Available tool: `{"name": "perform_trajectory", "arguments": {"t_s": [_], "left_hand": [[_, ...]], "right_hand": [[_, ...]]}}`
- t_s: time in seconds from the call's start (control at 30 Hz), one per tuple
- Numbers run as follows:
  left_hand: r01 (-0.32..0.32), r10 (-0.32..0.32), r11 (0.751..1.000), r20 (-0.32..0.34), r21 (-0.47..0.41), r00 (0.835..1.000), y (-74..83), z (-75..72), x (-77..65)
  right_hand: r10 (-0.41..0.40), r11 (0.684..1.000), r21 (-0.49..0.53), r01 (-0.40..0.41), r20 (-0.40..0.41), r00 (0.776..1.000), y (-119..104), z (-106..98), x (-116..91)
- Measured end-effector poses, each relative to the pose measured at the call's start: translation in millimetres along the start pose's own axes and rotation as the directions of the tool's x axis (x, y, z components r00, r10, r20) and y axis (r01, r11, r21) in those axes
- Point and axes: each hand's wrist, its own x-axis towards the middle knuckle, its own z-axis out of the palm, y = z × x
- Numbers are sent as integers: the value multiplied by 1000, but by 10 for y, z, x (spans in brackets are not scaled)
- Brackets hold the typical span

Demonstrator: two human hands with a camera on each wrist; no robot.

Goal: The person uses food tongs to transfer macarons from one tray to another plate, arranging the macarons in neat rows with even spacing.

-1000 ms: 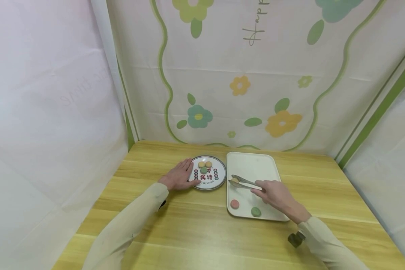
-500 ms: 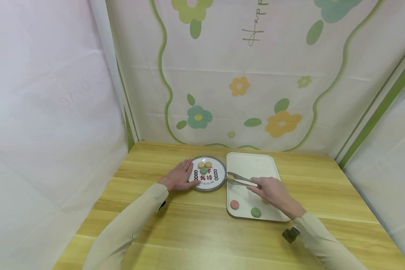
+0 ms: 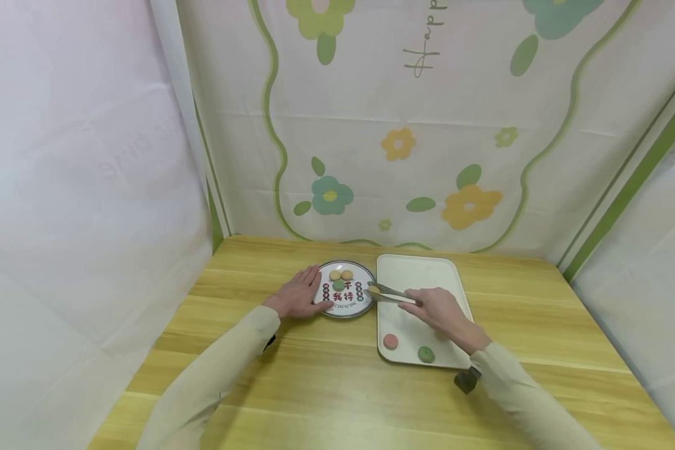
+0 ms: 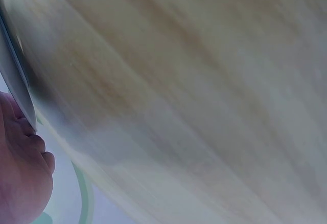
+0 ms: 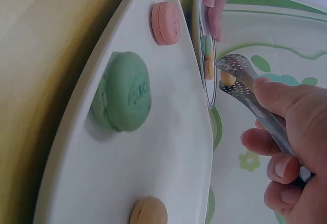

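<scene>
My right hand [image 3: 441, 310] grips metal tongs [image 3: 394, 295], whose perforated tips squeeze a yellow macaron [image 5: 228, 78]. In the head view that macaron is over the right rim of the round plate [image 3: 365, 305]. Fingers spread, my left hand [image 3: 299, 294] rests on the plate's left edge. Two yellow macarons [image 3: 340, 275] and one green macaron [image 3: 339, 285] lie on the plate, near printed characters. On the cream tray [image 3: 416, 269] are a pink macaron [image 3: 390, 341] and a green macaron [image 5: 125, 92]. Another yellowish macaron [image 5: 149, 211] shows there in the right wrist view, mostly under my right hand in the head view.
The tray stands just right of the plate on a wood-grain table [image 3: 326, 387]. A flower-printed cloth wall [image 3: 360, 156] rises behind the table's far edge, with white cloth [image 3: 90, 219] on the left side.
My right hand has moved left with the tongs, carrying the yellow macaron from above the tray to the plate's right rim. The left hand has stayed in place on the plate.
</scene>
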Motion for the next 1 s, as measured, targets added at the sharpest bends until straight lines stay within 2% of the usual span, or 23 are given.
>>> {"name": "perform_trajectory", "arguments": {"t_s": [0.73,1.0], "left_hand": [[-14,13,1000,-14,-22,1000,-12,1,-17],[-16,16,1000,-23,-2,1000,-17,17,-4]], "right_hand": [[80,996,28,-83,106,991,-137,230,387],[86,996,18,-88,79,993,-139,344,470]]}}
